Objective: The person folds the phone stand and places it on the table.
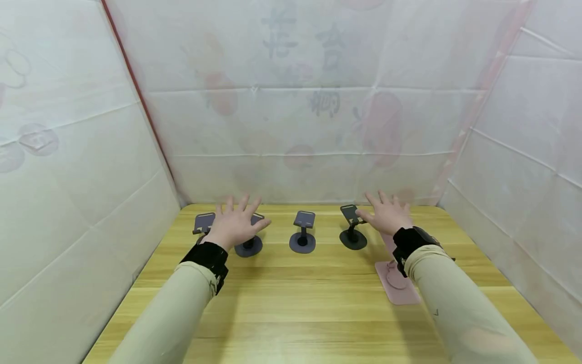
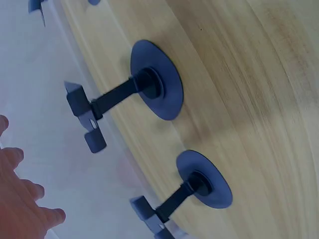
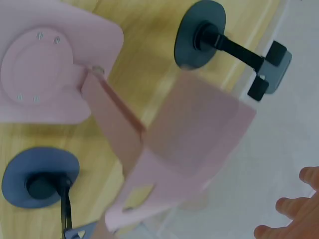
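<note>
Phone stands are spread across the tabletop beneath your hands. The largest, the pink stand, sits under your right wrist; drop that forearm carelessly and it could catch the raised plate and tip it. Your left hand and right hand are both empty, fingers spread. The left one partly covers the leftmost stand and its neighbour in the head view, so reaching down blind might knock either. A smaller blue stand beside the pink one could topple if you sweep sideways.
</note>
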`<state>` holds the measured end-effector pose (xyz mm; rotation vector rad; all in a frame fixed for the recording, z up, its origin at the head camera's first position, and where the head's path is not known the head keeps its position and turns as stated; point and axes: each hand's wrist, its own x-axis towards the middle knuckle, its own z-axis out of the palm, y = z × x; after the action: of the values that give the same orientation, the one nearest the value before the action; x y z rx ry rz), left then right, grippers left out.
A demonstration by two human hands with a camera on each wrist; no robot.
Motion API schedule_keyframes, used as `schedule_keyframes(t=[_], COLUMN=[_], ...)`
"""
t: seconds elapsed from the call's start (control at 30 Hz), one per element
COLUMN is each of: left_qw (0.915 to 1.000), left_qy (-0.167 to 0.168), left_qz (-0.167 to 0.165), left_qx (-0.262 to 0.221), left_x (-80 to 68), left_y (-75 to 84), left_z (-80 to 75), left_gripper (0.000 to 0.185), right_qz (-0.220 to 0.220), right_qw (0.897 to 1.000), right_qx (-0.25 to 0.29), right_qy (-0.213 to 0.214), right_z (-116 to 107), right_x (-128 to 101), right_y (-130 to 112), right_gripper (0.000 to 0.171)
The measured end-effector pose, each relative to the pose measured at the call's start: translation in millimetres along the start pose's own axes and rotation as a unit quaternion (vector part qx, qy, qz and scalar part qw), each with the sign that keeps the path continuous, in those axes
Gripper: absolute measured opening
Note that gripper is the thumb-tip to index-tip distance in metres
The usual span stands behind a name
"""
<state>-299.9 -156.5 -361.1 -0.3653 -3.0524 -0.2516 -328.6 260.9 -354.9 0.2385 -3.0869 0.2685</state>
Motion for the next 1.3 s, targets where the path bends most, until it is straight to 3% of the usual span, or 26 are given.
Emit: schedule_keyframes(t=[0.2,0.43,0.63,0.83,0.93,1.3], left_qw=[0.9972,0.991,0.9887,0.985,0.9843,0.9825], left_qy=[0.0,-0.022,-0.043,-0.039,-0.047,-0.095], left_qz=[0.064,0.129,0.143,0.163,0.168,0.16], left_qx=[0.038,0.026,0.01,0.039,0.027,-0.008], left_x=[-18.7,-49.0,-67.6,-82.3,-87.9,-103.5], left_y=[8.5,15.1,12.6,13.6,13.9,2.3], left_z=[4.4,24.2,41.1,51.3,56.2,72.4], left_gripper=[0.081,0.079,0.077,0.076,0.076,0.082], right_qz=[-0.007,-0.001,0.006,-0.002,-0.003,-0.006], right_qw=[1.0,1.0,1.0,1.0,1.0,0.999], right_qx=[0.0,-0.005,-0.005,-0.003,-0.01,-0.035], right_qy=[-0.003,-0.006,-0.006,-0.005,-0.002,0.003], right_z=[-11,-16,-17,-15,-10,6], right_x=[-11,-23,-34,-43,-47,-52], right_y=[11,28,47,62,67,74], right_gripper=[0.083,0.087,0.089,0.088,0.087,0.089])
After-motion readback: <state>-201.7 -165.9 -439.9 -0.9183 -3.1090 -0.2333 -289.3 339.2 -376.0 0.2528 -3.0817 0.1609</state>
